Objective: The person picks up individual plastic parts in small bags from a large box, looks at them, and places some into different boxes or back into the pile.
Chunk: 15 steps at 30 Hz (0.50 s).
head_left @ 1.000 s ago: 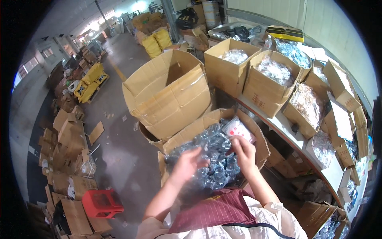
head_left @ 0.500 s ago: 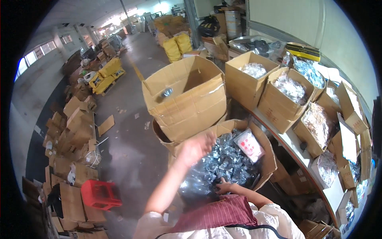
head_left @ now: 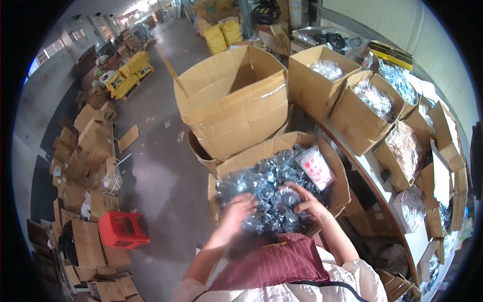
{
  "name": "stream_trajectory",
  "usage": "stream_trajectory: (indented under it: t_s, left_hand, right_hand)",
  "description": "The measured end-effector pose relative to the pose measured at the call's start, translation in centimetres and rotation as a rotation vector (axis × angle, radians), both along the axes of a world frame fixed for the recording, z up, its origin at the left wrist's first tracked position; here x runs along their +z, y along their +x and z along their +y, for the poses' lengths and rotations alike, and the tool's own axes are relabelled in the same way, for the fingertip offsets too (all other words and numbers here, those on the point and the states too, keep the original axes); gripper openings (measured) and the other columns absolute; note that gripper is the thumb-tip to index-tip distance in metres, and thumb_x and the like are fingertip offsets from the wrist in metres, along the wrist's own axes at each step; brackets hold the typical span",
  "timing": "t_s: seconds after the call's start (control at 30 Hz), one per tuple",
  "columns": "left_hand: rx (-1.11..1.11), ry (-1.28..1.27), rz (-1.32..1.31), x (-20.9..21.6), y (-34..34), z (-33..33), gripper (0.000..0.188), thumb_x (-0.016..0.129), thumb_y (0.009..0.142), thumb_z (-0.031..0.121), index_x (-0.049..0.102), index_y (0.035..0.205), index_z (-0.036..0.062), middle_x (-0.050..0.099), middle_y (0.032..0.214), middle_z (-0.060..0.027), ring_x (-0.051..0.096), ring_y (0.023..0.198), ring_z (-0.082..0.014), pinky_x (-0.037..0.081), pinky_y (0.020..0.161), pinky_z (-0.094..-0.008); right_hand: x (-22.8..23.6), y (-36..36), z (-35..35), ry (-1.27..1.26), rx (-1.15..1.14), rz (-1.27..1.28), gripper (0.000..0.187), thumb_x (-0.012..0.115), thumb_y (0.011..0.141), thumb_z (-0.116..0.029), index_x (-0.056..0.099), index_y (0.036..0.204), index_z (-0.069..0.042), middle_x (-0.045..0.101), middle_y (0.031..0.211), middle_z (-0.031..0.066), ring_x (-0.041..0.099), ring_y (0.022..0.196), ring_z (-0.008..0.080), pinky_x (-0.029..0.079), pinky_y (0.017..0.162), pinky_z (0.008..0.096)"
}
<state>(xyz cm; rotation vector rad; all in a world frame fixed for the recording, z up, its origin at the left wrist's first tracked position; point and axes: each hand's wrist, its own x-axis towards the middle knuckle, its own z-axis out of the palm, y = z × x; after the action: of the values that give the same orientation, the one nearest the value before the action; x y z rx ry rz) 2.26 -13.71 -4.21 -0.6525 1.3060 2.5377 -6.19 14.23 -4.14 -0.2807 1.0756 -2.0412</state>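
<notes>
In the head view, had the left hand (head_left: 239, 210) over the left part of the clear plastic packets (head_left: 267, 172), inside the open carton (head_left: 343, 186), and the right hand (head_left: 309, 202), loosely curled, at their right part. Could not tell of any packet gripped in either. Looked light, slippery and crinkly, perhaps stiffer inside; seemed best pinched by loose film edges.
</notes>
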Motion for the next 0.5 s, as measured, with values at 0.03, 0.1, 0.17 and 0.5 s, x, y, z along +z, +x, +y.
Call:
stream_trajectory:
  t_s: [0.03, 0.1, 0.17, 0.5]
  left_hand:
    - [-0.086, -0.044, 0.029, 1.6, -0.2, 0.7, 0.039, 0.057, 0.093, 0.01, 0.051, 0.129, -0.0018, 0.059, 0.126, -0.0145, 0.059, 0.115, -0.0283, 0.049, 0.096, -0.0403]
    - [-0.158, -0.052, 0.054, 4.2, -0.6, 2.5, 0.04, 0.057, 0.093, 0.01, 0.05, 0.13, -0.0018, 0.057, 0.127, -0.0144, 0.059, 0.116, -0.0284, 0.049, 0.097, -0.0409]
    - [-0.31, -0.093, 0.125, 6.3, -1.0, 4.1, 0.044, 0.056, 0.095, 0.012, 0.045, 0.135, -0.0009, 0.055, 0.13, -0.0133, 0.057, 0.119, -0.0266, 0.047, 0.099, -0.0414]
    - [-0.416, -0.033, 0.222, 10.5, -1.1, 6.7, 0.044, 0.059, 0.097, 0.018, 0.045, 0.135, 0.0003, 0.057, 0.126, -0.0093, 0.058, 0.114, -0.0196, 0.049, 0.097, -0.0383]
  right_hand:
    - [3.1, 0.2, -0.3, -0.043, -0.015, 0.051, 0.102, 0.056, 0.051, 0.004, 0.029, 0.149, -0.002, 0.042, 0.148, 0.015, 0.054, 0.123, 0.0262, 0.041, 0.103, 0.0293]
    - [5.9, 0.5, -0.6, -0.101, -0.082, 0.08, 0.105, 0.057, 0.048, 0.005, 0.028, 0.149, -0.001, 0.04, 0.15, 0.0162, 0.049, 0.129, 0.0256, 0.039, 0.106, 0.0288]
    - [7.6, 0.8, -0.9, -0.163, -0.127, 0.119, 0.107, 0.058, 0.047, 0.007, 0.028, 0.149, 0.0, 0.037, 0.152, 0.0168, 0.042, 0.135, 0.0244, 0.039, 0.106, 0.0283]
    - [10.1, 2.9, -1.3, -0.159, -0.109, 0.262, 0.099, 0.057, 0.053, 0.002, 0.032, 0.149, -0.002, 0.035, 0.153, 0.0166, 0.033, 0.142, 0.0244, 0.04, 0.104, 0.0271]
